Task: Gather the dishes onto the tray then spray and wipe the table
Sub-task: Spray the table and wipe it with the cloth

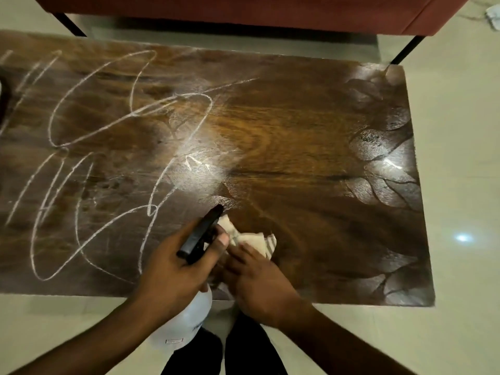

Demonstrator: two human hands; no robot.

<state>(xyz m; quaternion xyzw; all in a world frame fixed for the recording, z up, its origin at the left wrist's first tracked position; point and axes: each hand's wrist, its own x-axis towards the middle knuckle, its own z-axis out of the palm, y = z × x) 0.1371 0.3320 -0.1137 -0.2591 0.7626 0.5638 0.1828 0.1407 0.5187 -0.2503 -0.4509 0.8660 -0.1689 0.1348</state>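
A dark wooden table (284, 136) fills the view, with white scribbled lines (81, 147) over its left half and wet spray patches (378, 147) along its right side. My left hand (173, 263) grips a white spray bottle (186, 323) by its black trigger head (201, 234), whose nozzle points at the table's middle. My right hand (257, 277) presses flat on a crumpled beige cloth (251, 239) near the table's front edge, right beside the nozzle. No dishes or tray are clearly visible.
A red sofa (243, 9) on black legs stands beyond the table's far edge. A dark object (4, 101) is cut off at the left border. Pale tiled floor (460, 185) surrounds the table. My legs stand at the front edge.
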